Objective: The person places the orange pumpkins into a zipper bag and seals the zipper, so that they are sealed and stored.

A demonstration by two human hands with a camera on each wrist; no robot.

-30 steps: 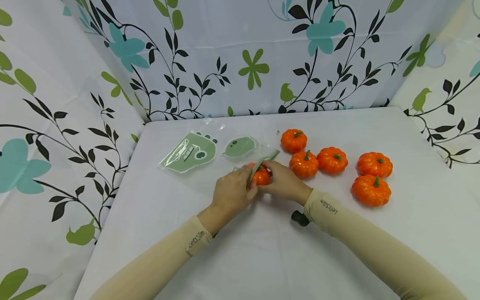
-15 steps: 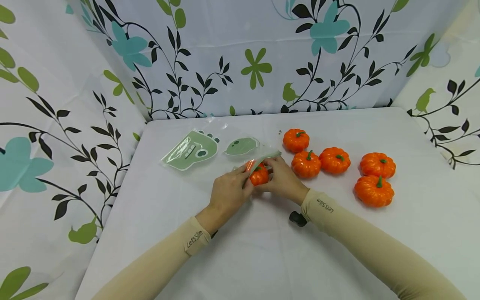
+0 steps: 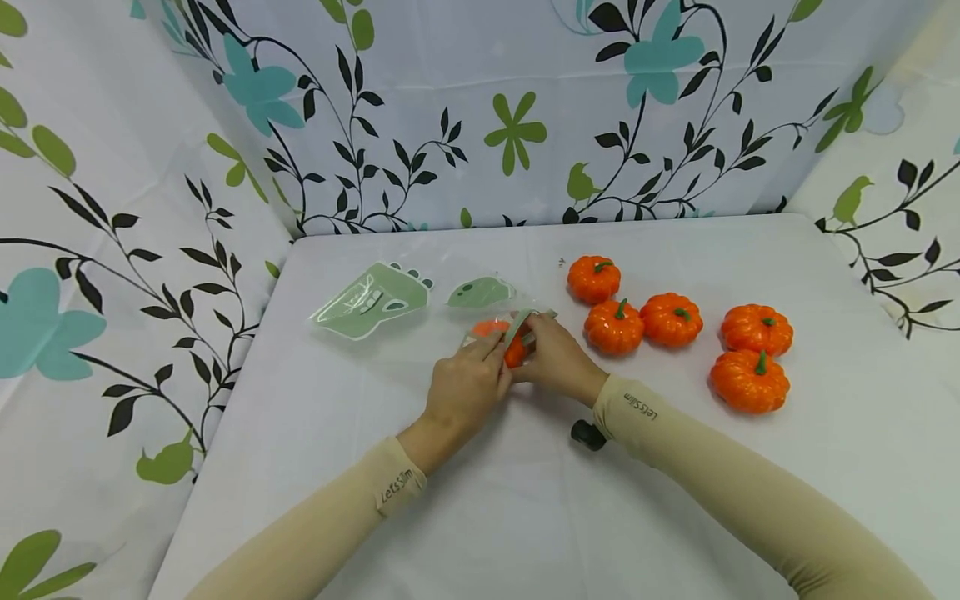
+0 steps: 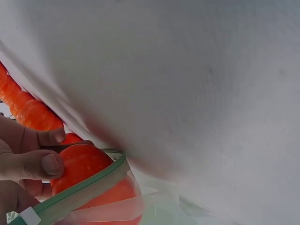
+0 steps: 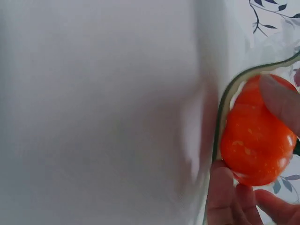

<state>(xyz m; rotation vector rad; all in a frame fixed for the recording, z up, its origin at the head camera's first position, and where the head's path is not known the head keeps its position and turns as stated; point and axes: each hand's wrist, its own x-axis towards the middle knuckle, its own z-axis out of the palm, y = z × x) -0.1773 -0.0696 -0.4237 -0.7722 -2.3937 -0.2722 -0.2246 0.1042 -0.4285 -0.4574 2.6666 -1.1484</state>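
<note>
Held pumpkin (image 5: 257, 140) sits in the mouth of a clear, green-rimmed bag (image 4: 89, 181), approx. 2 o'clock of L hand (image 3: 467, 385) & 9 o'clock of R hand (image 3: 557, 353), btwn the two. Orange shows both sides of the rim; can't tell if 1 pumpkin or 2. L hand pinches bag edge, fingers bent; R hand curls round the pumpkin, thumb low, fingers up by the rim. White slider (image 4: 30, 216) on rim in L wrist view.

L forearm comes in from 7 o'clock, R from approx. 4; hands nearly meet, both low over the table (image 3: 480, 533). Black device (image 3: 588, 435) at R cuff.

Both sleeve cuffs read "LetsSlim"; no. of letters a bit blurry.

Of R hand: 3 pumpkins (image 3: 614, 327) grouped at approx. 1–2 o'clock, 2 more (image 3: 750, 382) touching at 3. Of L hand: green face-print bag (image 3: 378, 298) at 10, green leaf-shaped bag (image 3: 480, 292) at 12.
</note>
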